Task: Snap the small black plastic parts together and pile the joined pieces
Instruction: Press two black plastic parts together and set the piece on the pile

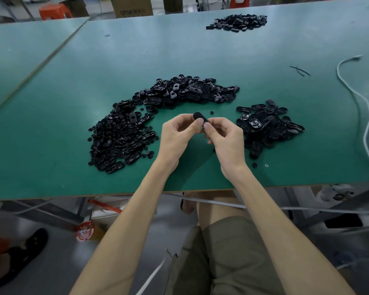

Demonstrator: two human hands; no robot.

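I am watching both hands working just above the near middle of the green table point(73, 145). The left hand point(176, 137) and the right hand point(228, 141) are meeting at their fingertips, and together they are pinching one small black oval part point(200, 118) between thumbs and forefingers; the other fingers are curling loosely inward. Whether a second piece is sitting under the thumbs, I cannot tell.

A long curved heap of loose black parts point(149, 118) is lying to the left and far side of the hands, bending from the near left round to the far middle. A smaller pile of black oval pieces point(268, 126) is sitting just right of the right hand. A third heap of black parts point(237, 22) is resting well apart at the far edge of the table. A white cable point(358, 103) is trailing along the right side, and a few single small pieces are lying scattered near the hands.
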